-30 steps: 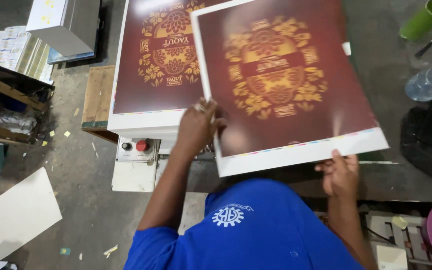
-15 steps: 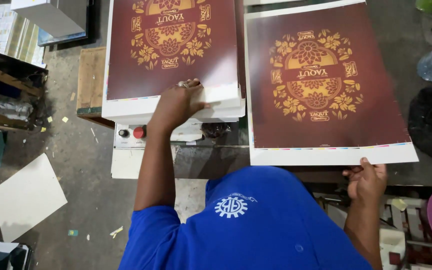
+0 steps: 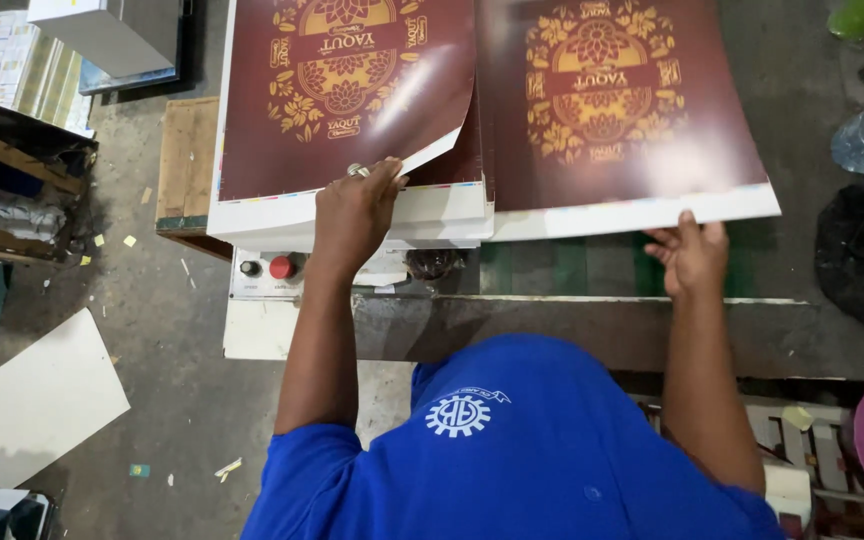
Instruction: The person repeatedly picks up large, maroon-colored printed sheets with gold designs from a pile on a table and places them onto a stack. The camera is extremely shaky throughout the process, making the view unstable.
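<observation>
On the far left I see a loose pale card sheet (image 3: 47,395) lying on the grey concrete floor (image 3: 152,330), well apart from the work; it plays no part, though scraps around it could be slipped on.

Next comes the left-hand stack of glossy maroon printed sheets with gold floral ornament (image 3: 337,100); my left hand (image 3: 357,205) sits at its near edge, fingers closed together with the thumb, pinching the lifted near-right corner of the top sheet; that corner curls up off the stack while the rest lies flat. The sheet's long axis runs away from me, its near short edge towards my chest; the design reads upside down from here, so its top points at me. Below it is a white control box with a red round button (image 3: 282,267); I judge a forearm could knock that button.

Risks as I judge them: a pinch at one corner only could crease or tear the sheet, or drag a second sheet with it, since glossy sheets cling.

To the right, the second maroon stack (image 3: 612,110) touches the first; my right hand (image 3: 692,255) is under its near edge, fingers spread and open, propping it; that edge overhangs the green table (image 3: 562,265), so the pile could slide off.
</observation>
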